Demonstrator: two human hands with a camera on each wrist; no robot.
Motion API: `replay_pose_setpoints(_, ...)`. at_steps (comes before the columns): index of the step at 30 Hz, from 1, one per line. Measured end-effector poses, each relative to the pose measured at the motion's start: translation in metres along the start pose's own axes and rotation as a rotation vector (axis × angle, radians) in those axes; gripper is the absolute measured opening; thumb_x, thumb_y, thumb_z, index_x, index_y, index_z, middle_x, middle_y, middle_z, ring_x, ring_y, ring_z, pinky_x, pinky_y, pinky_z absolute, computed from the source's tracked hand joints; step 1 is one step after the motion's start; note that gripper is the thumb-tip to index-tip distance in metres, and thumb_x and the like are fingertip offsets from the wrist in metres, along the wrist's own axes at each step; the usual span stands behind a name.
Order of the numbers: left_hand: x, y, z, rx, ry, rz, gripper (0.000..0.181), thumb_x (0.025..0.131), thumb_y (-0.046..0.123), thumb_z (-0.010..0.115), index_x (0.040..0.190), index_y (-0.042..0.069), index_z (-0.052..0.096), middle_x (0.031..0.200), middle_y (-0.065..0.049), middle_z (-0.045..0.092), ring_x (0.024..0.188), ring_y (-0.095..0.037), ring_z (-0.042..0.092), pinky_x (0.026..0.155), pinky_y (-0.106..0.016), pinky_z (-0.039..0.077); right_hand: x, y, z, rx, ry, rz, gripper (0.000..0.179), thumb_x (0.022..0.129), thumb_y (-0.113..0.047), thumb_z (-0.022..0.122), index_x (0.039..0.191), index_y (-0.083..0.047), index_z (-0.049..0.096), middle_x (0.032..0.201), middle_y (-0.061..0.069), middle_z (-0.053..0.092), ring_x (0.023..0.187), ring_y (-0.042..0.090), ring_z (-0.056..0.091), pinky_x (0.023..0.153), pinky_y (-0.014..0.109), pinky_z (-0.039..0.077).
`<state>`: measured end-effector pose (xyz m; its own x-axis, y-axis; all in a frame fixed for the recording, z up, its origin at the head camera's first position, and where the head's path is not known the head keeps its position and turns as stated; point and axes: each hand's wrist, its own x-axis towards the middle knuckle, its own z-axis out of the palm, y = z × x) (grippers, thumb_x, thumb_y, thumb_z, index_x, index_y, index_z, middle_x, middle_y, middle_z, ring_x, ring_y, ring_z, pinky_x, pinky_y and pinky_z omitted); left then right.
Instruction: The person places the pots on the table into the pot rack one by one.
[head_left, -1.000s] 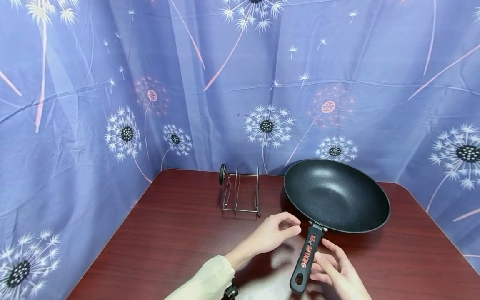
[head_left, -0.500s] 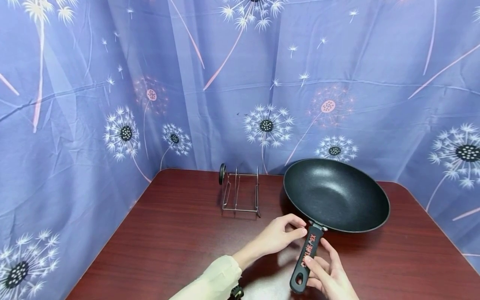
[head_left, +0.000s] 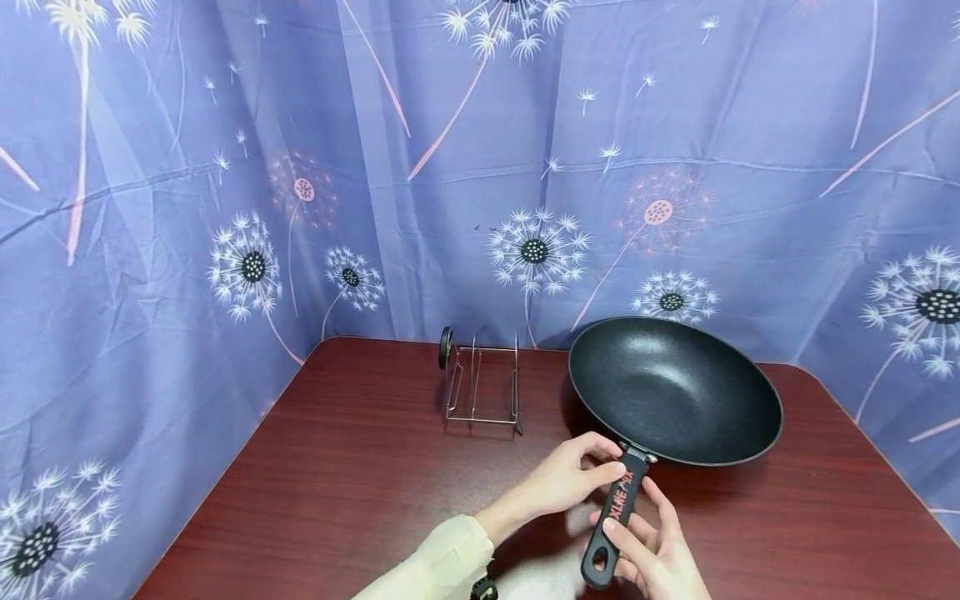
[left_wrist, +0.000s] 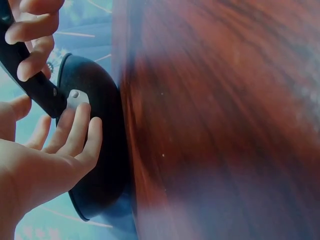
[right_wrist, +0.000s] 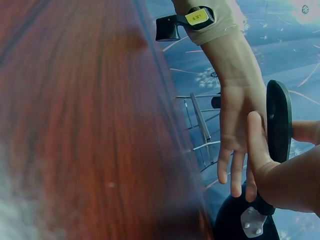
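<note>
A deep black frying pan [head_left: 675, 392] sits at the right of the table, its handle [head_left: 621, 500] pointing toward the person. Near the pan end of that handle, my left hand [head_left: 566, 479] has its thumb on the edge above and its fingers underneath. The left wrist view has those fingers by the metal bracket [left_wrist: 79, 97] that joins handle and pan. Farther down, my right hand [head_left: 660, 550] grips the handle, thumb on top and fingers wrapped below. Part of the red lettering on the handle is hidden by the right thumb.
A wire rack [head_left: 480, 421] with a round black piece [head_left: 446, 348] on its left side stands near the back of the reddish-brown table [head_left: 337, 467]. Behind the table and along its sides hangs a blue curtain [head_left: 450, 208] with a dandelion print.
The left hand has moved right until its thumb and fingers meet the handle. My right hand has shifted left and closed its thumb over the handle. Pan and rack stay put.
</note>
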<state>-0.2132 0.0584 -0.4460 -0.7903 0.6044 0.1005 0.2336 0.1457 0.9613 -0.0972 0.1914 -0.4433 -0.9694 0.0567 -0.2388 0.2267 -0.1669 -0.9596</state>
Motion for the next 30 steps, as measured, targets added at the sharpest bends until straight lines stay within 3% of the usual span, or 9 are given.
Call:
replay_pose_setpoints(12, 0.003, 0.001, 0.008, -0.078, -0.036, -0.018, 0.031, 0.094, 0.025, 0.067, 0.122, 0.013, 0.06, 0.102, 0.007, 0.063, 0.078, 0.001, 0.063, 0.067, -0.018, 0.051, -0.001, 0.0, -0.001, 0.029, -0.021, 0.012, 0.092, 0.099, -0.011, 0.056, 0.155, -0.014, -0.017, 0.112, 0.006, 0.07, 0.08, 0.019, 0.072, 0.07, 0.035, 0.06)
replay_pose_setpoints(20, 0.005, -0.001, 0.012, -0.131, -0.029, -0.048, 0.031, 0.095, 0.026, 0.067, 0.123, 0.016, 0.059, 0.102, 0.007, 0.062, 0.077, -0.001, 0.063, 0.07, -0.018, 0.053, -0.001, 0.002, -0.001, 0.034, -0.008, 0.031, 0.09, 0.099, -0.012, 0.057, 0.155, -0.019, -0.013, 0.114, 0.006, 0.069, 0.077, 0.022, 0.071, 0.068, 0.037, 0.06)
replay_pose_setpoints(30, 0.009, -0.002, 0.02, -0.137, 0.024, -0.081, 0.027, 0.094, 0.028, 0.067, 0.119, 0.02, 0.062, 0.099, 0.011, 0.063, 0.076, -0.002, 0.061, 0.071, -0.019, 0.049, -0.002, 0.003, 0.002, 0.048, 0.017, 0.041, 0.092, 0.098, -0.013, 0.057, 0.156, -0.019, -0.014, 0.113, 0.006, 0.068, 0.087, 0.021, 0.071, 0.069, 0.039, 0.06)
